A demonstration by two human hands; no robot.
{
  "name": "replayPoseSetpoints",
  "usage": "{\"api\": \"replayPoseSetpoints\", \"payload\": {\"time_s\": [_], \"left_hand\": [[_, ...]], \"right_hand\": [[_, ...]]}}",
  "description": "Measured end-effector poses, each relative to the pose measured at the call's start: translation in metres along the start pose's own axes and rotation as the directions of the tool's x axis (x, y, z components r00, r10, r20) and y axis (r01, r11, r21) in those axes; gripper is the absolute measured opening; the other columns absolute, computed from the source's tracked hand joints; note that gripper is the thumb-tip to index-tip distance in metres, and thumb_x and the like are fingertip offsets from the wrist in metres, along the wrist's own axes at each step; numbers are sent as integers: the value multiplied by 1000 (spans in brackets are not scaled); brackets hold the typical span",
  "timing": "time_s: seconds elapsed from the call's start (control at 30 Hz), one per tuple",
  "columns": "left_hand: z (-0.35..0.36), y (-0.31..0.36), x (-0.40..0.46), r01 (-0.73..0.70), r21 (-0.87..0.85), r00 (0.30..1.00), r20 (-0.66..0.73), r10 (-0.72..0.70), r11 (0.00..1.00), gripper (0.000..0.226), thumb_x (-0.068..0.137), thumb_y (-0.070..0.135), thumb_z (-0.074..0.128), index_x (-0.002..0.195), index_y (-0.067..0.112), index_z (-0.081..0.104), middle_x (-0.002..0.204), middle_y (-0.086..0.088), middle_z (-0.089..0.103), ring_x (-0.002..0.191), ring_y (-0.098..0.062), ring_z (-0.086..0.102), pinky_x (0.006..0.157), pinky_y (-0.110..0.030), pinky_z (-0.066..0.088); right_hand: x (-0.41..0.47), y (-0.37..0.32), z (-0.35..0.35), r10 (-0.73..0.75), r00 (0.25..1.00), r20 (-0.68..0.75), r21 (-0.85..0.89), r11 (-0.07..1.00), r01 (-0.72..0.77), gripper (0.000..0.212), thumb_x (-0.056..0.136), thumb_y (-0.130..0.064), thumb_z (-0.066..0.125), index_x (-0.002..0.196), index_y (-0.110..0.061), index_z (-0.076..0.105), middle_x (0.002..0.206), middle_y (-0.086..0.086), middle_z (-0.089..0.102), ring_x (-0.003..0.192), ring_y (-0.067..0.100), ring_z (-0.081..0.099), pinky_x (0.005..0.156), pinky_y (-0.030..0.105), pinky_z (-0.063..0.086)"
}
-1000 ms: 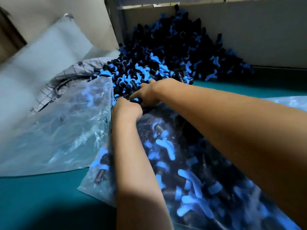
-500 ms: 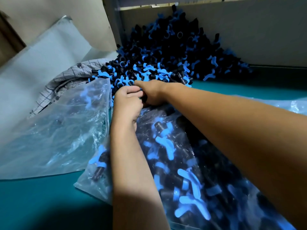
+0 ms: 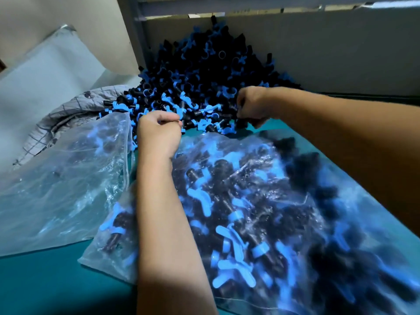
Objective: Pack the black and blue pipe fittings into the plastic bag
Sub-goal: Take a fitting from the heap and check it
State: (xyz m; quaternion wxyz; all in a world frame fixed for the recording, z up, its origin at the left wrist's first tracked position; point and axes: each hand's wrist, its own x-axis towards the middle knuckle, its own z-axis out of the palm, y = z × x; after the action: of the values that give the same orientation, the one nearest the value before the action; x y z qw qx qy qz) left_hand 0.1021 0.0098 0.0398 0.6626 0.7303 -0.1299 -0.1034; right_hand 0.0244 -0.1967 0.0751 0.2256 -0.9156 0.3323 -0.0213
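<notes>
Both hands have drawn apart since a moment ago, when they were bunched together at the foot of the heap. Now the left hand [image 3: 159, 130] sits at the left corner of the mouth of the clear plastic bag [image 3: 261, 201], fingers curled tight, seemingly pinching its film, while the right hand [image 3: 252, 105] is pulled out to the right, also fisted; what it grips is hidden, though it likely holds the opposite edge. Spreading the mouth this way, right against the pile of black and blue pipe fittings [image 3: 204, 71], would let pieces be raked straight in. Many fittings already fill the bag, which lies flat on the teal table surface [image 3: 45, 285]. Another crumpled clear bag [image 3: 63, 178] lies to the left, beside a grey checked cloth [image 3: 75, 110].
</notes>
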Motion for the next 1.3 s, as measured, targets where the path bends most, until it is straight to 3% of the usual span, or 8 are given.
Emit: {"api": "replayPoseSetpoints", "payload": {"time_s": [0.13,0.23,0.4,0.6,0.77,0.97,1.17,1.3], "left_hand": [[24,27,-23,-111,10,989,96,109,994,25,90,4,62,84,26,71,102,-3,76,104,-25,72,97,-44,59],[56,49,-48,-195,-23,954,227,195,980,23,91,2,63,83,23,71,96,-6,77,98,-28,74,94,-46,60],[112,66,-101,-193,-102,874,434,218,976,11,95,5,63,88,10,70,85,-10,70,74,-21,70,87,-46,62],[145,65,-146,-85,-156,674,718,172,984,10,97,7,70,95,-3,70,85,-14,68,68,-21,69,68,-29,64],[152,59,-150,-10,-183,708,693,136,983,15,85,-11,74,99,-12,68,88,-24,65,74,-29,68,71,-29,65],[157,57,-153,-108,-138,711,681,173,985,21,81,-12,77,101,-13,71,99,-32,72,81,-30,73,71,-27,63],[147,58,-138,-37,-183,751,644,148,982,11,82,-13,75,86,-3,73,77,-12,68,73,-27,72,75,-27,64],[147,57,-141,-71,-169,736,656,166,983,11,81,-10,78,82,0,76,78,-15,72,75,-28,74,75,-29,65]], "right_hand": [[-40,51,-28,37,998,-54,370,929,-14,6,99,1,57,93,0,55,93,30,66,73,37,68,66,44,63],[-81,73,-43,59,972,-229,688,716,119,14,98,1,59,89,-9,53,76,15,58,55,16,65,48,26,57],[-166,116,-53,-37,919,-392,832,413,372,17,94,6,59,104,-5,68,87,10,68,71,13,68,66,19,55],[-220,151,-41,-31,882,-470,801,403,442,24,80,-3,69,102,-5,61,81,1,72,70,11,67,69,21,54],[-224,170,-37,122,851,-510,826,346,446,20,71,-9,78,87,-7,68,84,10,67,72,17,68,72,24,57],[-216,167,-31,125,871,-474,834,382,399,26,63,-27,90,77,-14,74,75,9,70,65,19,62,62,29,47],[-218,178,-34,174,851,-496,848,309,431,17,68,-21,85,78,-12,75,70,4,69,62,13,62,66,21,54],[-219,182,-35,185,849,-494,837,366,407,22,64,-24,89,77,-13,75,69,4,69,60,13,60,60,21,49]]}}
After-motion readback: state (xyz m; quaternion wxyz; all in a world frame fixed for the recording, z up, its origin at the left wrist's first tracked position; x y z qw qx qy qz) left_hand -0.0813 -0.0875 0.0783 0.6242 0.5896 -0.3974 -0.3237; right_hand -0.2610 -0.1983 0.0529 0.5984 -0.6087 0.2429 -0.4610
